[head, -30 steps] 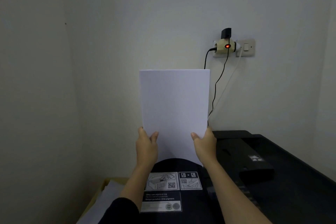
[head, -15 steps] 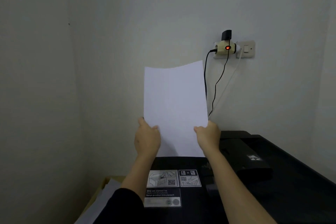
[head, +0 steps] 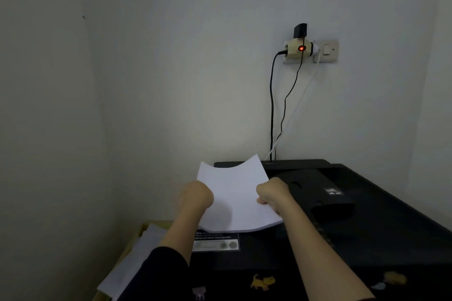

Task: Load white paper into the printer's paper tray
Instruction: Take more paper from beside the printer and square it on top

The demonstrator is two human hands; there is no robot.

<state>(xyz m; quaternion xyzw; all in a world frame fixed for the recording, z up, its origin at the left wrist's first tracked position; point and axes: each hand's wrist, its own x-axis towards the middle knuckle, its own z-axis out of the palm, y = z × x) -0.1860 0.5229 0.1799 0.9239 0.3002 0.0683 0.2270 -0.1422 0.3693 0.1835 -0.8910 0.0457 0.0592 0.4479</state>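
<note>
The thin stack of white paper sheets (head: 234,200) hangs low over the black plastic printer (head: 342,215), sagging in the middle. The left hand (head: 195,197) and right hand (head: 274,194) each pinch a side edge, fingers curled closed. That bow could make the leading edge buckle against the rear slot, I judge.

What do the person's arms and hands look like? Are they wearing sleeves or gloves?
No gloves: both the left hand and the right hand are bare, with no rings or watch showing. The left arm has a dark sleeve pushed up near the elbow, leaving the forearm bare. The right arm is bare all the way to the picture's bottom edge.
</note>
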